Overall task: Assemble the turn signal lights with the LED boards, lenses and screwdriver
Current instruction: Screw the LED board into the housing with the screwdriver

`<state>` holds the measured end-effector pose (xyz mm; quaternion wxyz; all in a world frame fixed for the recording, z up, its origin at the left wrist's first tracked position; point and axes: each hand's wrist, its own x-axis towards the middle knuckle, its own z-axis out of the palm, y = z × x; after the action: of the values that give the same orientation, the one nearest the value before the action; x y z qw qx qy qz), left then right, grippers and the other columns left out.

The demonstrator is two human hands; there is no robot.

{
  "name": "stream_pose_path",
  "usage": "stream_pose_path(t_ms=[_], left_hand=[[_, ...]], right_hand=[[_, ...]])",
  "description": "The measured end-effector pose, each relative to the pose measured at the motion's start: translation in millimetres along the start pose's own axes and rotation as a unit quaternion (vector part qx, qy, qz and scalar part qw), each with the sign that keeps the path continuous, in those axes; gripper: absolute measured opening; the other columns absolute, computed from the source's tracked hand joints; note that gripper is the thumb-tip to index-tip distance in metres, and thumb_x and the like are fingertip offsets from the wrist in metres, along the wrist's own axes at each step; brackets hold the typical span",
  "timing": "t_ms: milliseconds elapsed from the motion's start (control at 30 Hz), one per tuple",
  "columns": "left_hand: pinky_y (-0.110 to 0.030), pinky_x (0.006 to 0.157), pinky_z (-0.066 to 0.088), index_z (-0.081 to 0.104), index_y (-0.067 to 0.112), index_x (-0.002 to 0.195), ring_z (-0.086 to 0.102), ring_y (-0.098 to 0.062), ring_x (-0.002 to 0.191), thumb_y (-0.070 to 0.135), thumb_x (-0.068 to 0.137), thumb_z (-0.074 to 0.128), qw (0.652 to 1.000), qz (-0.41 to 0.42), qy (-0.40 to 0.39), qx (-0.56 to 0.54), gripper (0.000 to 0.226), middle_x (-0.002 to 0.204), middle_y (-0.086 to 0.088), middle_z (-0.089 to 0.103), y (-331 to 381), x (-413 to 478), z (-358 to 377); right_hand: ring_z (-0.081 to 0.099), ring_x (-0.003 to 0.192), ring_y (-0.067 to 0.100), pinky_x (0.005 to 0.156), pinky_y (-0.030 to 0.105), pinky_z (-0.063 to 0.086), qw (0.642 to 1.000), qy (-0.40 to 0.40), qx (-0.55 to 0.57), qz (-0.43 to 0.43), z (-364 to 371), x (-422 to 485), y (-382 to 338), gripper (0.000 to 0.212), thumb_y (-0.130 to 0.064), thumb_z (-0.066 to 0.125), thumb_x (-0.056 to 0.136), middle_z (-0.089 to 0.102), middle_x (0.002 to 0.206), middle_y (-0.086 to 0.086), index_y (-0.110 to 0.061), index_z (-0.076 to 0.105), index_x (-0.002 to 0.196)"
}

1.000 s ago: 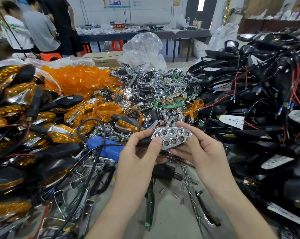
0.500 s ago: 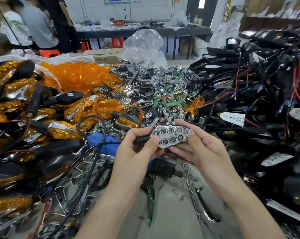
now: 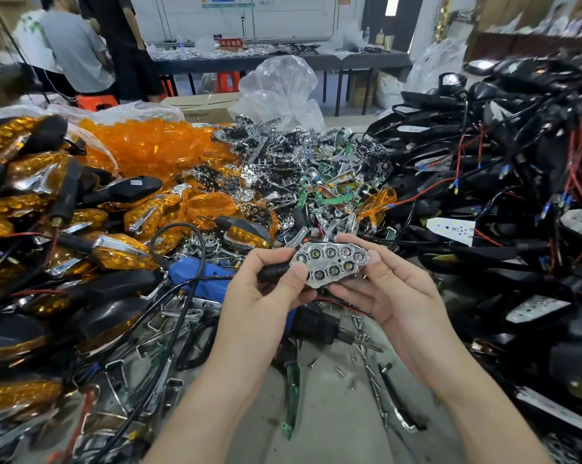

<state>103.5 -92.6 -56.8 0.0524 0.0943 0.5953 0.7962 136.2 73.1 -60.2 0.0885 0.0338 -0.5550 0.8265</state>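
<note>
Both hands hold one turn signal light at the middle of the view: a black body with a chrome reflector of hexagonal cells facing me. My left hand grips its black stem, thumb on the reflector's left end. My right hand cups the right end from below. A blue electric screwdriver lies on the table just left of my hands, its black cord looping over it. Loose screws lie below the hands. Amber lenses are heaped at the back left.
Finished amber lights pile up at the left. Chrome reflectors and green boards fill the centre back. Black housings with red and black wires crowd the right. People stand at the back left by a long table.
The light stays held in both hands at almost the same place. My view has tilted slightly, so the hands sit a little lower in the frame.
</note>
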Motion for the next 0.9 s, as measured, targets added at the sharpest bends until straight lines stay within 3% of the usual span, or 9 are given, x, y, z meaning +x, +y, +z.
stream_pose_path(t_ms=[133, 467, 667, 900], left_hand=[[-0.030, 0.081, 0.059, 0.070, 0.028, 0.089, 0.074, -0.022, 0.091, 0.030, 0.078, 0.070, 1.000, 0.004, 0.003, 0.004, 0.011, 0.101, -0.003, 0.076, -1.2, 1.0, -0.3], [-0.033, 0.083, 0.059, 0.071, 0.022, 0.093, 0.074, -0.020, 0.089, 0.031, 0.080, 0.069, 1.000, -0.009, -0.003, -0.014, 0.016, 0.105, -0.007, 0.075, -2.7, 3.5, -3.5], [-0.032, 0.080, 0.059, 0.072, 0.020, 0.092, 0.073, -0.021, 0.091, 0.031, 0.080, 0.067, 1.000, -0.010, -0.001, -0.018, 0.016, 0.105, -0.009, 0.074, -1.9, 3.2, -3.6], [-0.030, 0.077, 0.058, 0.072, 0.022, 0.088, 0.073, -0.020, 0.088, 0.030, 0.079, 0.067, 1.000, -0.015, 0.001, -0.024, 0.014, 0.105, -0.007, 0.075, 0.1, 3.1, -4.3]], right_hand=[[0.073, 0.108, 0.028, 0.087, 0.030, 0.060, 1.000, 0.004, 0.003, 0.001, 0.1, -0.1, 1.1, 0.036, -0.029, 0.048, 0.098, 0.075, 0.119, 0.014, -0.016, 0.074, 0.120], [0.073, 0.108, 0.028, 0.087, 0.029, 0.059, 1.000, -0.003, 0.017, 0.005, 1.7, -0.5, -1.5, 0.036, -0.030, 0.048, 0.097, 0.075, 0.119, 0.015, -0.018, 0.076, 0.118], [0.074, 0.106, 0.028, 0.090, 0.032, 0.060, 1.000, -0.003, 0.018, 0.012, 1.9, -0.8, -2.8, 0.040, -0.028, 0.049, 0.097, 0.074, 0.120, 0.015, -0.009, 0.068, 0.126], [0.073, 0.105, 0.028, 0.089, 0.031, 0.060, 1.000, -0.003, 0.023, 0.018, 2.7, -1.4, -4.1, 0.036, -0.028, 0.051, 0.096, 0.074, 0.121, 0.015, -0.014, 0.075, 0.120]])
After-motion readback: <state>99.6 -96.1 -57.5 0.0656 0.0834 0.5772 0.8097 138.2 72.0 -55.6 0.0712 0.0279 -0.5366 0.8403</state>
